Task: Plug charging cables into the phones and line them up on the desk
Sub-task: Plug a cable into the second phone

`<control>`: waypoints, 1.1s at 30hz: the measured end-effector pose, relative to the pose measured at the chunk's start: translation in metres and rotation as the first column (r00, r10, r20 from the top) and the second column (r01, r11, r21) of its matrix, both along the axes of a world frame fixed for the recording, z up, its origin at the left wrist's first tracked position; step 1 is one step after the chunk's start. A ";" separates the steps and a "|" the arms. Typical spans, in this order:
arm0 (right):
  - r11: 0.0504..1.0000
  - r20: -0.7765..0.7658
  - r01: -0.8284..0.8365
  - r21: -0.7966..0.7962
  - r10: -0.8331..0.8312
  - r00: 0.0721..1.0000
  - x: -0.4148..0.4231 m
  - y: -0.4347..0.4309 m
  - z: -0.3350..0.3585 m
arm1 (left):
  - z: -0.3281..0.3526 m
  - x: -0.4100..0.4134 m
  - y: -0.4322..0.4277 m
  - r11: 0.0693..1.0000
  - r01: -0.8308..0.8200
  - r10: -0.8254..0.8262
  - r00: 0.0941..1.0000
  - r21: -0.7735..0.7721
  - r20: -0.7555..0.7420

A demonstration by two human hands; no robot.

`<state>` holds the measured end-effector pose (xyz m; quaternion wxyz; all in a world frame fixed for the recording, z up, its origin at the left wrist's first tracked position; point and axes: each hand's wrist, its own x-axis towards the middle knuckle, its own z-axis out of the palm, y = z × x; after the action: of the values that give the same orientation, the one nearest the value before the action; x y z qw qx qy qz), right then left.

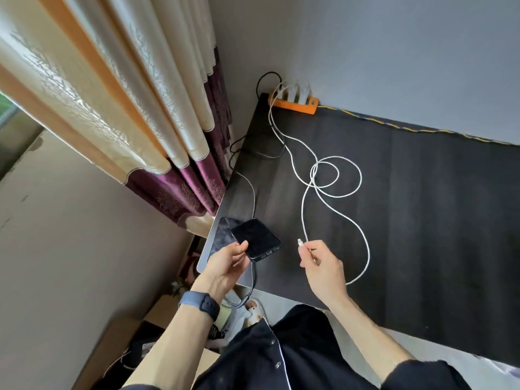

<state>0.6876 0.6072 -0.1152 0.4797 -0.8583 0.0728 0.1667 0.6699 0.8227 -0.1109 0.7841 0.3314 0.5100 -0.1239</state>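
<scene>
On the dark desk point(422, 220) by the curtain, the left hand point(225, 266) grips a slick, rigid black phone point(256, 239) by its edge while the right hand point(318, 263) pinches the limp white cable point(332, 192) behind its plug, best held there for aiming

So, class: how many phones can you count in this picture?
2: a black phone gripped by the left hand, and a second phone lying beneath it at the desk's left edge. Others may be out of view.
</scene>
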 end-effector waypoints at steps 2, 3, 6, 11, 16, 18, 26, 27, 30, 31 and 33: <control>0.996 -0.009 0.061 0.059 -0.061 0.998 -0.010 -0.003 0.017 | -0.001 0.011 -0.010 0.999 0.026 -0.026 1.000 0.029 0.008; 0.993 -0.023 0.083 0.079 -0.081 0.996 -0.014 -0.005 0.022 | 0.001 0.016 -0.017 0.998 0.049 -0.049 0.999 0.028 0.023; 0.993 -0.060 0.067 0.100 -0.061 0.996 -0.024 -0.005 0.029 | 0.004 0.027 -0.033 0.993 0.108 -0.110 0.993 0.040 0.044; 0.989 -0.072 0.073 0.127 -0.064 0.995 -0.033 -0.001 0.031 | 0.009 0.035 -0.048 0.988 0.153 -0.153 0.986 0.004 0.067; 0.982 -0.044 0.130 0.135 -0.125 0.991 -0.033 -0.002 0.033 | 0.005 0.037 -0.052 0.996 0.089 -0.087 0.995 -0.028 0.058; 0.983 -0.029 0.136 0.120 -0.133 0.991 -0.034 -0.004 0.033 | 0.004 0.036 -0.053 0.996 0.079 -0.076 0.995 -0.039 0.058; 0.990 -0.051 0.132 0.052 -0.130 0.990 -0.034 -0.009 0.034 | 0.004 0.030 -0.063 0.993 0.118 -0.115 0.989 -0.023 0.097; 0.990 -0.052 0.137 0.047 -0.134 0.990 -0.035 -0.009 0.034 | 0.004 0.029 -0.063 0.993 0.114 -0.110 0.988 -0.027 0.110; 0.986 -0.078 0.160 0.048 -0.156 0.985 -0.036 -0.010 0.034 | -0.002 0.025 -0.064 0.995 0.090 -0.082 0.984 -0.044 0.160; 0.984 -0.093 0.171 0.055 -0.166 0.982 -0.036 -0.010 0.034 | -0.005 0.024 -0.065 0.995 0.084 -0.073 0.981 -0.053 0.182; 0.979 -0.116 0.190 0.075 -0.181 0.977 -0.035 -0.009 0.034 | -0.007 0.023 -0.065 0.995 0.086 -0.072 0.971 -0.054 0.226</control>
<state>0.6522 0.5982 -0.0816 0.5250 -0.8160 0.1716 0.1707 0.6929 0.7580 -0.1179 0.8412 0.3382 0.4005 -0.1330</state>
